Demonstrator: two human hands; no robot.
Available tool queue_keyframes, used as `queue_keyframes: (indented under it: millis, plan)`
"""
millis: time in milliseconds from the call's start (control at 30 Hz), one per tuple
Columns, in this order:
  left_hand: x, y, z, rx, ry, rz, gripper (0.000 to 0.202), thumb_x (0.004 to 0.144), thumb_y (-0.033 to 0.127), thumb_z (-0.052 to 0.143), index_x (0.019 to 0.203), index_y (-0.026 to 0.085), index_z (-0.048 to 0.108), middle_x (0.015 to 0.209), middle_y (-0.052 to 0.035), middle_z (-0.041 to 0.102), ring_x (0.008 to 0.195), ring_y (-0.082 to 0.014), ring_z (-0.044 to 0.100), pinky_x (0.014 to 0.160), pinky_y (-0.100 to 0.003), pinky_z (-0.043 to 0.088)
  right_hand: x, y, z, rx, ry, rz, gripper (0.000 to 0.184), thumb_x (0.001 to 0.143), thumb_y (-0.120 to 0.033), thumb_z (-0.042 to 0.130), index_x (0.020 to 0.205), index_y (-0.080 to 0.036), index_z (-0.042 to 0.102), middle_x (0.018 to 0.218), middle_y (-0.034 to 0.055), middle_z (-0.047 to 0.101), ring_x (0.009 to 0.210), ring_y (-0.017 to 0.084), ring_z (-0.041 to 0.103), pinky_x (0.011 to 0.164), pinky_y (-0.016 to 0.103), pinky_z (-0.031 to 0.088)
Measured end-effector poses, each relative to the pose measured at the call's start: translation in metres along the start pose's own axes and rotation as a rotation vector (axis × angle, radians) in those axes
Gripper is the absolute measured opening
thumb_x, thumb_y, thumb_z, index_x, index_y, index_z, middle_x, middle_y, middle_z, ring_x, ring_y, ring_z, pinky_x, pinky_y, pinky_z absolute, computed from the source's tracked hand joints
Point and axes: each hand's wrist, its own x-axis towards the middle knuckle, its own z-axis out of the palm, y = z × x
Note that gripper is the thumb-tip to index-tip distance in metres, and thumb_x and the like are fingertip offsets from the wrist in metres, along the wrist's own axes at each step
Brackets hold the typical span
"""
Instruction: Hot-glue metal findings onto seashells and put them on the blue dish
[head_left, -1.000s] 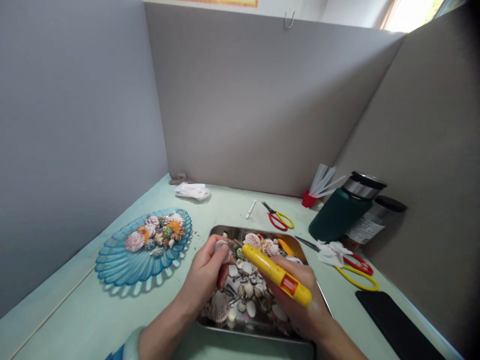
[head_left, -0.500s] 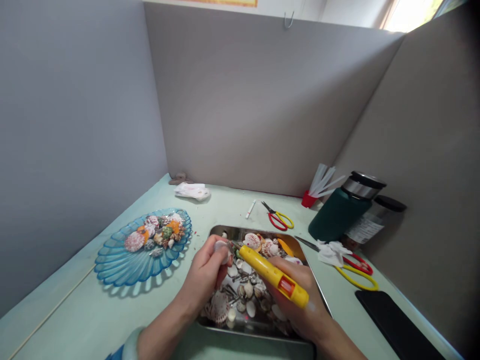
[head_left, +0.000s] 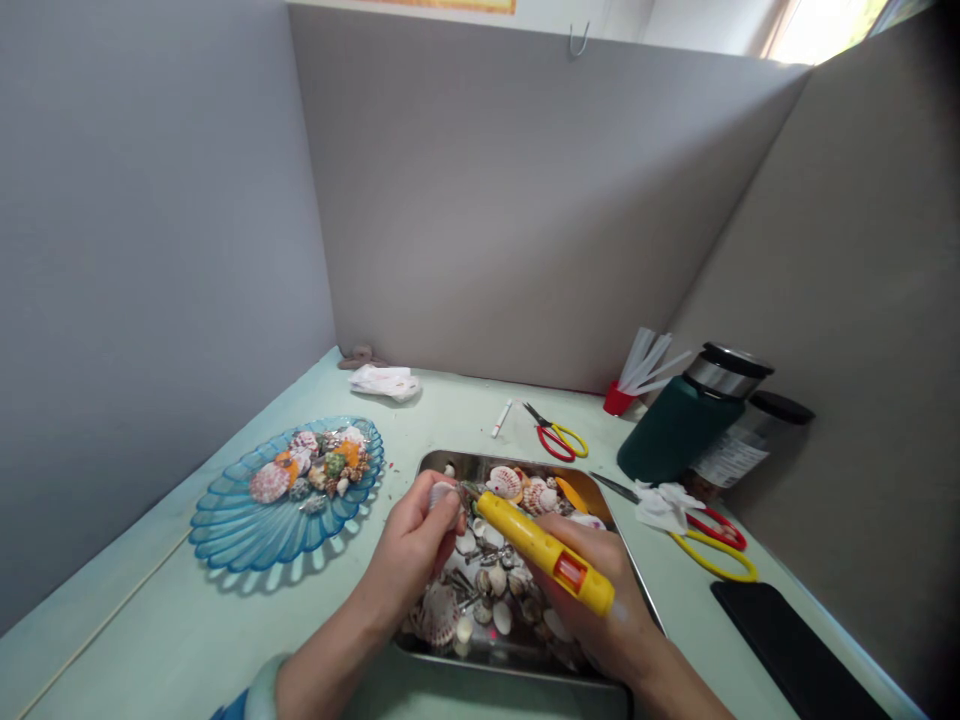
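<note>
My left hand (head_left: 416, 535) pinches a small pale seashell (head_left: 441, 492) between thumb and fingers. Wrapped around a yellow hot glue gun (head_left: 536, 545) is my right hand (head_left: 596, 585), and the gun's metal nozzle points left, close to the shell. Whether the nozzle touches the shell I cannot tell. Both hands hover over a metal tray (head_left: 517, 672) of shells, where ridged scallop shells (head_left: 439, 612), small white shells and grey screw-like pieces lie mixed. The right hand covers part of the tray's right side.
A blue scalloped glass dish (head_left: 247, 535) holds coloured shells at left. Behind the tray are scissors (head_left: 559, 440) and a white stick (head_left: 501, 418). To the right stand a red cup (head_left: 618, 400) of glue sticks, a green bottle (head_left: 675, 430), larger scissors (head_left: 716, 555) and a black slab (head_left: 795, 640).
The shell in my left hand has turned slightly, and the glue gun has shifted a tiny bit to the left. Everything else stays in place.
</note>
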Motion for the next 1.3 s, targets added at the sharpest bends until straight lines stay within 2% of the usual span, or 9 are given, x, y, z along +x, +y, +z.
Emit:
queue_keyframes:
  millis: [533, 700, 967, 1300]
  plan:
    - [0.0001, 0.0017, 0.0014, -0.046, 0.003, 0.002, 0.022, 0.081, 0.040, 0.054, 0.079, 0.020, 0.045, 0.058, 0.0076, 0.049, 0.036, -0.0027, 0.030, 0.035, -0.015, 0.018, 0.0016, 0.0011, 0.0004, -0.019, -0.005, -0.004, 0.008, 0.078, -0.017, 0.052, 0.074, -0.018, 0.059, 0.063, -0.0001, 0.058, 0.053, 0.013, 0.051, 0.050, 0.023, 0.038]
    - [0.0014, 0.0004, -0.0002, -0.081, -0.007, -0.036, 0.021, 0.081, 0.039, 0.053, 0.081, 0.020, 0.046, 0.058, 0.0076, 0.049, 0.035, -0.0027, 0.028, 0.035, -0.016, 0.015, 0.0006, 0.0007, -0.0001, -0.029, -0.008, -0.010, 0.008, 0.077, -0.016, 0.053, 0.074, -0.018, 0.059, 0.062, -0.0005, 0.058, 0.053, 0.013, 0.052, 0.050, 0.023, 0.038]
    - [0.0024, 0.0005, -0.0013, -0.105, -0.025, -0.057, 0.022, 0.081, 0.039, 0.054, 0.075, 0.020, 0.046, 0.055, 0.0075, 0.047, 0.036, -0.0029, 0.025, 0.035, -0.015, 0.016, 0.0025, -0.0018, 0.0003, -0.038, 0.001, -0.005, 0.009, 0.077, -0.017, 0.052, 0.071, -0.018, 0.059, 0.060, -0.0008, 0.057, 0.051, 0.012, 0.051, 0.049, 0.023, 0.037]
    - [0.0019, 0.0006, -0.0015, -0.118, -0.047, -0.066, 0.020, 0.082, 0.037, 0.053, 0.077, 0.020, 0.045, 0.055, 0.0079, 0.048, 0.034, -0.0017, 0.027, 0.034, -0.015, 0.015, 0.0029, -0.0037, 0.0001, -0.029, 0.027, -0.023, 0.010, 0.079, -0.020, 0.052, 0.074, -0.018, 0.060, 0.063, 0.0004, 0.061, 0.052, 0.013, 0.054, 0.049, 0.023, 0.039]
